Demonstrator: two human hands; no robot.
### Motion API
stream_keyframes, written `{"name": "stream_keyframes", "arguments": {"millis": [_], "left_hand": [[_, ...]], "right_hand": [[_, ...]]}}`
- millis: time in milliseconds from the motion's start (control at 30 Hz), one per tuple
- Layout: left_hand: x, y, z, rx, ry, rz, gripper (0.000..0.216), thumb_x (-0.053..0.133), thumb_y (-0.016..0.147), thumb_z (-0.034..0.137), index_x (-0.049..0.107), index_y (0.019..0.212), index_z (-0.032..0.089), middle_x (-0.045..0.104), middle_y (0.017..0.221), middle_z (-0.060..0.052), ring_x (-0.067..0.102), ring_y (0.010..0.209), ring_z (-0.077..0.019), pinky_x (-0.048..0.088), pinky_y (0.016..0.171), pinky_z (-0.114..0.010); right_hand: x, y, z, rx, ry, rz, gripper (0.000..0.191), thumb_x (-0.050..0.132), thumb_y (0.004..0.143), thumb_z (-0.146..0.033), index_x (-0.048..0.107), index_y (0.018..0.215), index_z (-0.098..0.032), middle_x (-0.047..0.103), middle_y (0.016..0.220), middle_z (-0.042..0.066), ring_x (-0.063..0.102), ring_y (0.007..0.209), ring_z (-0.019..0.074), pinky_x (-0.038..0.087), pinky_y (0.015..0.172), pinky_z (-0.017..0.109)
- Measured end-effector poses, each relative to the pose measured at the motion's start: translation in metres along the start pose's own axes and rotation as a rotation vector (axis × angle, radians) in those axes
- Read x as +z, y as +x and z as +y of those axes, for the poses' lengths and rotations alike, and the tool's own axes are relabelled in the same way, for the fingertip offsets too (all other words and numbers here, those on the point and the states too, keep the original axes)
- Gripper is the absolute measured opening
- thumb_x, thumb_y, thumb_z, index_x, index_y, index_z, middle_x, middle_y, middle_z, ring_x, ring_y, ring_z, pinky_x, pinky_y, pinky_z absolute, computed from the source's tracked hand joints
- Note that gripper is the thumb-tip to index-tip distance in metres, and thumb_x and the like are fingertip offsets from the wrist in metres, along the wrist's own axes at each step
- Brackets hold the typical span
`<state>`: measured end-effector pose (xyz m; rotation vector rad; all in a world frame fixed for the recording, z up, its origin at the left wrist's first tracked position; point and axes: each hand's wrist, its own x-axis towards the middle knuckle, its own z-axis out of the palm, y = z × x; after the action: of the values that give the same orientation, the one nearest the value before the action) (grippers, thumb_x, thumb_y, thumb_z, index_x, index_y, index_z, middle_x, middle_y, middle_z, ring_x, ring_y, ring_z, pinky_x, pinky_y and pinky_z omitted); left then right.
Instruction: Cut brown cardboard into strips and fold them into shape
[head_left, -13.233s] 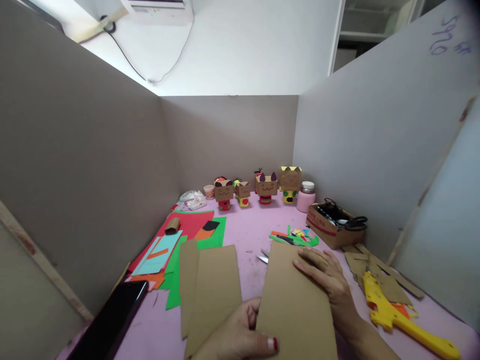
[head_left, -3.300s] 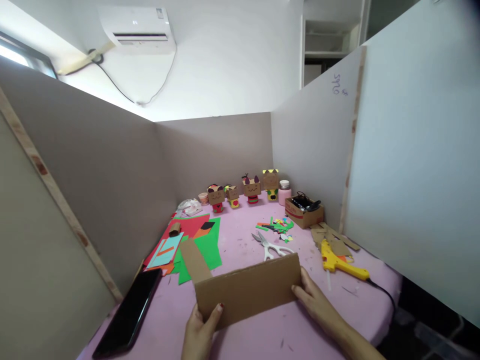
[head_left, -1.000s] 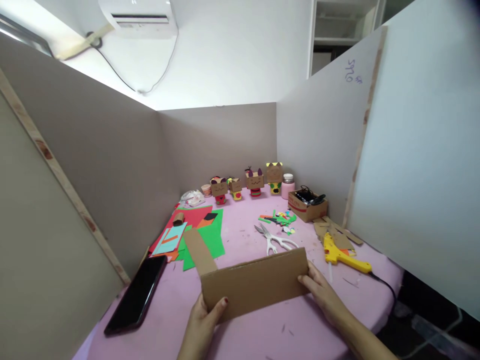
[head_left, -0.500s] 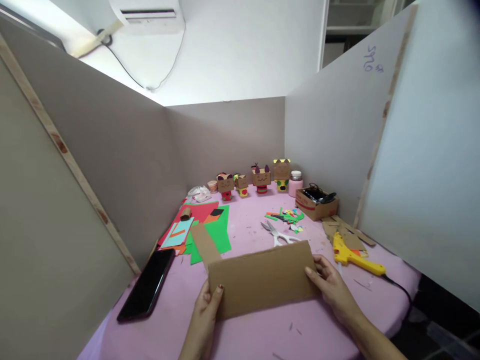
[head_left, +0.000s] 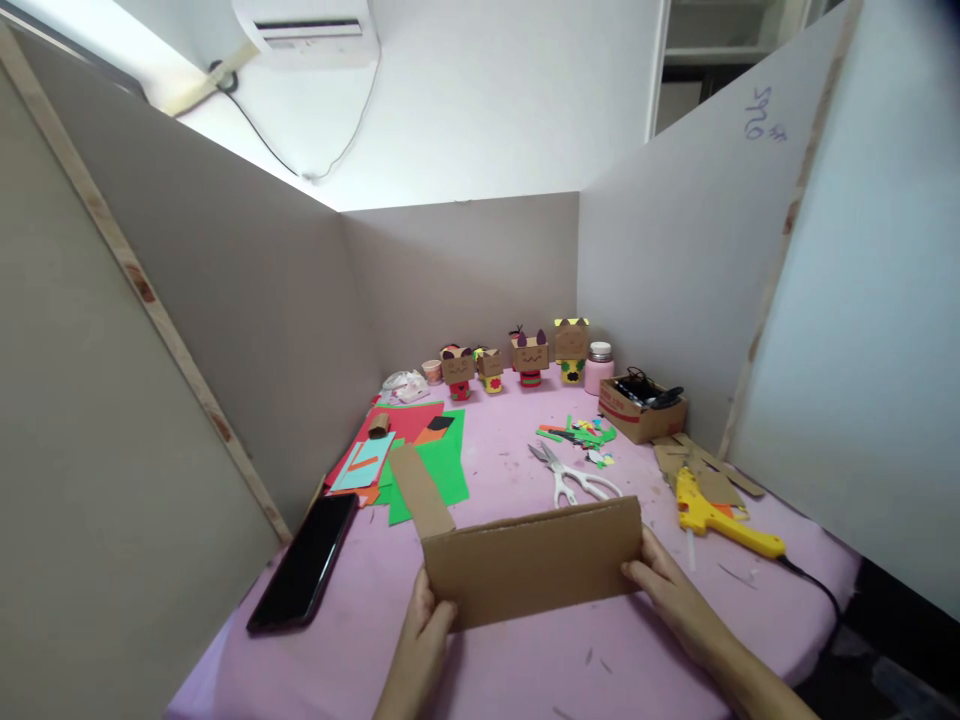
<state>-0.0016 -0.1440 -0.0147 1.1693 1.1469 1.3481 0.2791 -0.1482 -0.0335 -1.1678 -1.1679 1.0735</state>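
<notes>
A long brown cardboard piece (head_left: 532, 560) is held up lengthwise over the pink table (head_left: 525, 660). My left hand (head_left: 427, 625) grips its lower left corner, thumb on the front face. My right hand (head_left: 664, 590) holds its right end, fingers curled behind the edge. A second cardboard strip (head_left: 420, 490) lies flat on the table just behind the held piece, at the left.
White-handled scissors (head_left: 574, 480) and a yellow glue gun (head_left: 712, 515) with its cable lie behind and to the right. Coloured paper sheets (head_left: 420, 450) and a black phone (head_left: 304, 575) lie at the left. Cardboard figures (head_left: 529, 357), a pink jar (head_left: 598, 368), a small box (head_left: 641, 410) and partition walls (head_left: 225, 330) ring the table.
The cardboard piece has tilted up from lying nearly flat to standing on edge in both hands. The view has shifted slightly; the things on the table have not moved.
</notes>
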Motion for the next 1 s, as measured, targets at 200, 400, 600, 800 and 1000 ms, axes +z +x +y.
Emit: {"name": "stream_keyframes", "arguments": {"millis": [200, 400, 600, 800, 1000], "left_hand": [[0.003, -0.002, 0.007, -0.078, -0.183, -0.086, 0.055, 0.063, 0.070, 0.030, 0.052, 0.122, 0.020, 0.059, 0.123, -0.011, 0.048, 0.117, -0.0278, 0.036, 0.099, -0.039], [0.002, -0.003, 0.007, -0.183, -0.296, -0.021, 0.048, 0.059, 0.075, 0.040, 0.054, 0.119, 0.022, 0.062, 0.119, -0.010, 0.052, 0.114, -0.0271, 0.038, 0.097, -0.041], [-0.010, 0.013, -0.007, -0.253, -0.270, 0.165, 0.038, 0.063, 0.069, 0.042, 0.066, 0.101, 0.020, 0.063, 0.118, -0.007, 0.047, 0.119, -0.0273, 0.035, 0.100, -0.041], [-0.012, 0.031, -0.004, -0.258, -0.331, 0.237, 0.030, 0.064, 0.068, 0.035, 0.065, 0.092, 0.018, 0.070, 0.103, -0.008, 0.057, 0.108, -0.0262, 0.046, 0.089, -0.037], [-0.030, 0.069, 0.019, -0.033, -0.075, 0.475, 0.051, 0.054, 0.076, 0.041, 0.047, 0.120, 0.015, 0.041, 0.139, -0.013, 0.036, 0.128, -0.0280, 0.029, 0.105, -0.040]], "right_hand": [[0.006, 0.000, 0.000, 0.027, 0.034, 0.013, 0.052, 0.055, 0.078, -0.035, 0.034, 0.124, -0.024, 0.044, 0.136, 0.010, 0.031, 0.130, 0.0251, 0.028, 0.106, 0.041], [0.004, 0.002, -0.001, 0.113, 0.108, 0.082, 0.041, 0.057, 0.076, -0.048, 0.043, 0.108, -0.026, 0.063, 0.114, 0.009, 0.060, 0.099, 0.0293, 0.051, 0.079, 0.040], [-0.001, 0.007, 0.006, 0.221, 0.249, 0.113, 0.055, 0.061, 0.073, -0.048, 0.041, 0.119, -0.027, 0.070, 0.102, 0.003, 0.063, 0.093, 0.0262, 0.052, 0.071, 0.035], [-0.005, 0.033, 0.011, 0.139, 0.222, 0.300, 0.039, 0.069, 0.065, -0.049, 0.060, 0.094, -0.025, 0.071, 0.089, -0.001, 0.059, 0.089, 0.0219, 0.047, 0.069, 0.026], [-0.002, 0.061, -0.012, 0.053, 0.413, 0.403, 0.032, 0.075, 0.057, -0.045, 0.062, 0.078, -0.025, 0.069, 0.065, -0.004, 0.061, 0.066, 0.0192, 0.046, 0.054, 0.025]]}}
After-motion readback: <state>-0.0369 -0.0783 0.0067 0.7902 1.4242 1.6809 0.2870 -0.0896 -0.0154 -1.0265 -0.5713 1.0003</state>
